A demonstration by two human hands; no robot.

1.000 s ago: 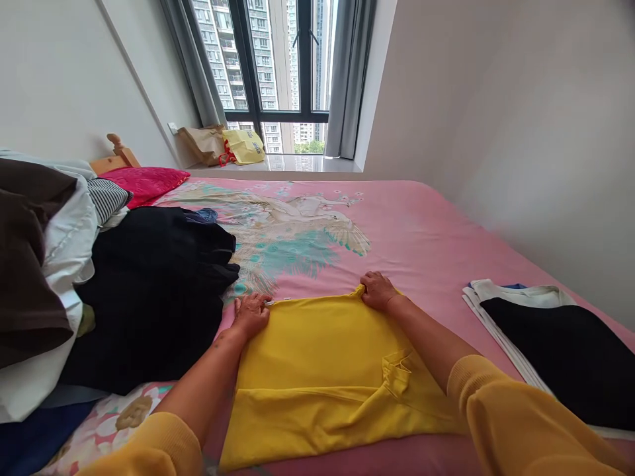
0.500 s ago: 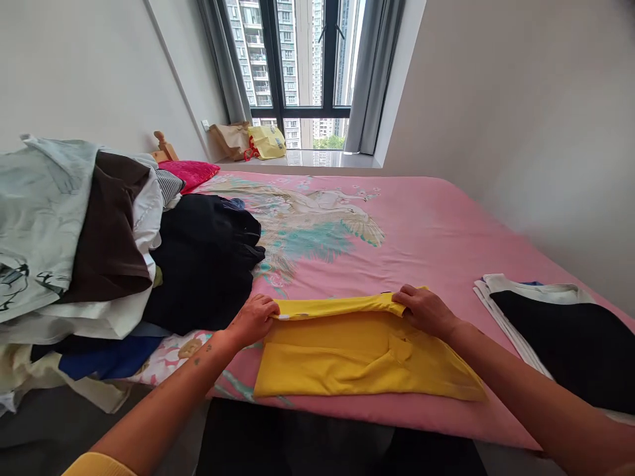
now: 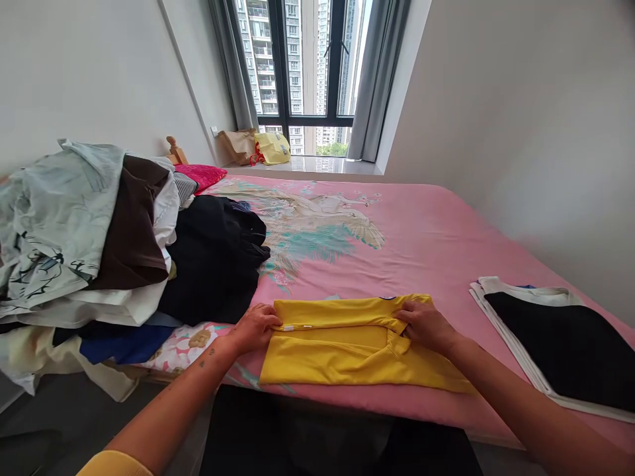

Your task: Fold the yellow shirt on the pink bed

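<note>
Far left: a loose clothes heap (image 3: 59, 211) is sitting on the bed (image 3: 436, 244), a black garment (image 3: 213, 258) sprawling along its right side. I'm not touching either.

Next, my left grip (image 3: 255, 327) is pinching the left end of a turned-over edge on the yellow garment (image 3: 327, 360), a white label (image 3: 288, 328) showing just right of the fingertips.

Middle: the yellow garment is lying near the bed's front edge, right in front of me, between both grips. Main change is here: a second ago the far edge was lying flat; half a second ago I was holding it raised; now that far strip is lying down over the middle, toward me. So the cloth is forming a narrower band, this fold looking mostly laid, the near part still showing uncovered.

Right of that, my right grip (image 3: 424, 322) is pinching the same edge, cloth bunching a bit by the fingers. The right end is flaring out toward my forearm, which is partly hiding it, so not squared yet, I'm judging.

Far right: a folded stack (image 3: 546, 344) is resting well apart, looking unchanged.
</note>
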